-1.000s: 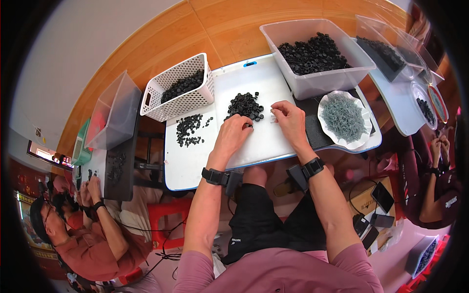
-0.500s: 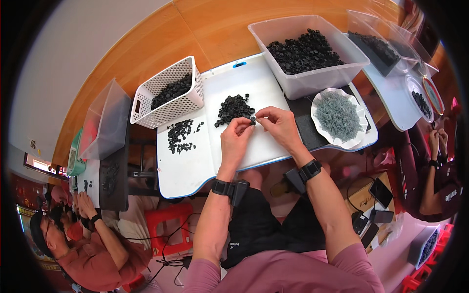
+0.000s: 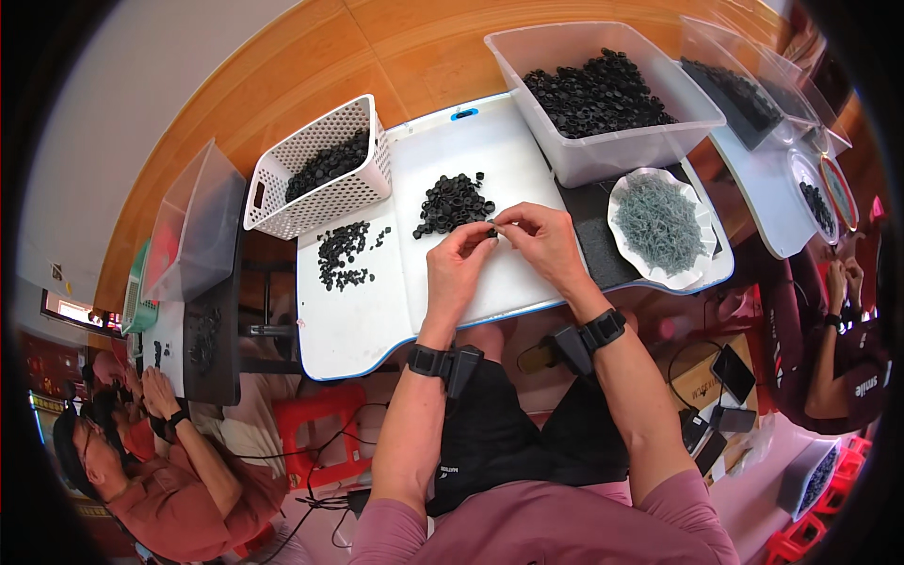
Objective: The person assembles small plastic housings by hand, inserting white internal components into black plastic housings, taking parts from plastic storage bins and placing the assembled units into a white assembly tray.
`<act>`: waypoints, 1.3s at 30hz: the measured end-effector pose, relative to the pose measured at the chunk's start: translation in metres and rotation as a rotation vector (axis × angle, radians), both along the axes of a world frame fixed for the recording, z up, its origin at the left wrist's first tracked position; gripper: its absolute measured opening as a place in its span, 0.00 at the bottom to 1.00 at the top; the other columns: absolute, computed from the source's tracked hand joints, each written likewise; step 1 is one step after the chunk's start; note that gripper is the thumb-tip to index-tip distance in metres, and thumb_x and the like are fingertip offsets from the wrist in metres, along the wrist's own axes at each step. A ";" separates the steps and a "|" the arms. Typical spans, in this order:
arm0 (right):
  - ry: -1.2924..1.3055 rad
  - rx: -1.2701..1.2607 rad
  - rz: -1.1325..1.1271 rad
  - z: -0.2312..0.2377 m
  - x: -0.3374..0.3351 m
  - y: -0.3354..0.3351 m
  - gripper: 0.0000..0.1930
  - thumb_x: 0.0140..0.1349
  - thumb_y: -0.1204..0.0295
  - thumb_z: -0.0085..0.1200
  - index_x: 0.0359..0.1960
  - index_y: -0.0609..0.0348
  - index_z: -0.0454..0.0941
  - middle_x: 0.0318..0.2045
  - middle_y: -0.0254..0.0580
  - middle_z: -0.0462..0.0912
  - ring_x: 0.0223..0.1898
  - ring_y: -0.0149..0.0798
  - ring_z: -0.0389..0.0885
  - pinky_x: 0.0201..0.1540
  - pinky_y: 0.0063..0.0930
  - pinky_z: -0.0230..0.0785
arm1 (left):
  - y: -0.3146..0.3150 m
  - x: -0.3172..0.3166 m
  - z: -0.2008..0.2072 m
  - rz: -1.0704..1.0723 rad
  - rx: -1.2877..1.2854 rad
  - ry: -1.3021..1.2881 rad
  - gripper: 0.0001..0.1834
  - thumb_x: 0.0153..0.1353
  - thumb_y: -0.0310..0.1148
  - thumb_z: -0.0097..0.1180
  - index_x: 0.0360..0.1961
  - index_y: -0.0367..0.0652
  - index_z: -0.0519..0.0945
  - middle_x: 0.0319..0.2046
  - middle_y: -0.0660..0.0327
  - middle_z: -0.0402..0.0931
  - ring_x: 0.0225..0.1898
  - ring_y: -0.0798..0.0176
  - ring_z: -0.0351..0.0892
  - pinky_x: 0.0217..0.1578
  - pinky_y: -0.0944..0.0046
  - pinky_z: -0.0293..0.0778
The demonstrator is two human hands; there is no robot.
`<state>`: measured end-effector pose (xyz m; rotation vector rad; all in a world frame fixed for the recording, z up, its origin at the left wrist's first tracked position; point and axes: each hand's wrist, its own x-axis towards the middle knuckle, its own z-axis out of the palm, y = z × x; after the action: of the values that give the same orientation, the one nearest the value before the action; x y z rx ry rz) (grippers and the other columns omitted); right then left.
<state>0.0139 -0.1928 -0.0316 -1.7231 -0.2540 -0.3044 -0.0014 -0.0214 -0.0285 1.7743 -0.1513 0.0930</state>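
Together, our left hand (image 3: 459, 264) and right hand (image 3: 544, 241) pinch one small black cap (image 3: 492, 230) over the white board (image 3: 377, 311), beside the loose cap pile (image 3: 454, 202). We judge plenty remains: a clear bin (image 3: 612, 155) sits full, a white basket (image 3: 320, 202) part-filled.

Bright, even daylight — sharp centre, fisheye-bent dark rim.

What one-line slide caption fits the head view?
Left hand and right hand pinch a small black part together above a white board, near a pile of black rings.
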 end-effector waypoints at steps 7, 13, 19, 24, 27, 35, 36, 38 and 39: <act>-0.022 -0.060 0.007 0.003 -0.002 -0.001 0.06 0.59 0.78 0.65 0.38 0.61 0.89 0.32 0.40 0.90 0.28 0.30 0.84 0.32 0.24 0.75 | 0.001 -0.001 -0.002 0.024 0.003 -0.016 0.14 0.64 0.27 0.68 0.50 0.38 0.87 0.38 0.58 0.89 0.40 0.69 0.87 0.44 0.68 0.81; -0.076 -0.092 0.001 0.004 -0.003 0.000 0.05 0.59 0.78 0.66 0.37 0.61 0.89 0.31 0.40 0.89 0.27 0.31 0.83 0.32 0.25 0.75 | 0.001 -0.004 0.001 0.004 -0.013 0.008 0.14 0.65 0.24 0.66 0.52 0.35 0.86 0.41 0.59 0.88 0.42 0.70 0.85 0.46 0.69 0.80; -0.085 -0.091 0.004 0.000 -0.002 0.000 0.05 0.58 0.78 0.66 0.37 0.61 0.89 0.31 0.40 0.89 0.26 0.31 0.83 0.31 0.26 0.75 | 0.001 -0.002 -0.001 0.024 -0.005 -0.017 0.13 0.65 0.24 0.66 0.50 0.35 0.86 0.41 0.59 0.88 0.42 0.70 0.86 0.47 0.69 0.80; -0.115 -0.114 0.004 -0.002 -0.002 0.000 0.05 0.58 0.78 0.67 0.37 0.61 0.89 0.32 0.41 0.89 0.27 0.31 0.84 0.32 0.26 0.75 | -0.001 -0.004 0.000 0.020 0.048 -0.045 0.13 0.65 0.24 0.66 0.50 0.35 0.86 0.41 0.58 0.88 0.42 0.70 0.86 0.47 0.69 0.81; -0.137 -0.146 0.016 -0.002 -0.002 -0.002 0.06 0.59 0.78 0.67 0.37 0.61 0.89 0.33 0.40 0.89 0.28 0.30 0.84 0.32 0.25 0.75 | -0.001 -0.003 -0.002 0.024 0.039 -0.054 0.13 0.65 0.24 0.66 0.50 0.35 0.86 0.40 0.59 0.89 0.42 0.70 0.86 0.46 0.69 0.81; 0.028 -0.008 0.025 0.001 -0.003 -0.002 0.05 0.61 0.76 0.66 0.37 0.64 0.88 0.31 0.37 0.89 0.29 0.26 0.83 0.34 0.23 0.76 | -0.003 -0.003 -0.005 0.057 0.021 -0.067 0.12 0.65 0.26 0.67 0.49 0.36 0.87 0.39 0.57 0.89 0.40 0.68 0.88 0.44 0.68 0.82; 0.029 0.003 0.036 0.000 -0.002 -0.001 0.06 0.61 0.75 0.67 0.37 0.64 0.88 0.31 0.38 0.89 0.29 0.27 0.83 0.34 0.23 0.76 | -0.002 -0.003 -0.006 0.071 0.010 -0.103 0.12 0.64 0.27 0.68 0.48 0.38 0.88 0.37 0.55 0.90 0.39 0.65 0.90 0.42 0.67 0.83; 0.032 0.013 0.047 -0.001 -0.001 0.000 0.06 0.61 0.75 0.67 0.37 0.64 0.88 0.31 0.39 0.89 0.29 0.27 0.83 0.34 0.23 0.76 | -0.002 -0.003 -0.007 0.069 0.026 -0.111 0.12 0.64 0.27 0.68 0.48 0.38 0.88 0.37 0.55 0.90 0.39 0.65 0.90 0.42 0.66 0.83; 0.029 -0.007 0.056 -0.001 -0.001 -0.001 0.06 0.61 0.74 0.67 0.37 0.64 0.88 0.30 0.39 0.89 0.29 0.28 0.83 0.34 0.24 0.76 | -0.002 -0.003 -0.006 0.065 0.042 -0.121 0.12 0.64 0.27 0.68 0.48 0.38 0.88 0.37 0.55 0.90 0.39 0.65 0.90 0.42 0.66 0.83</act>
<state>0.0133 -0.1934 -0.0329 -1.7232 -0.2815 -0.2378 -0.0044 -0.0234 -0.0344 1.8160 -0.1836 0.2456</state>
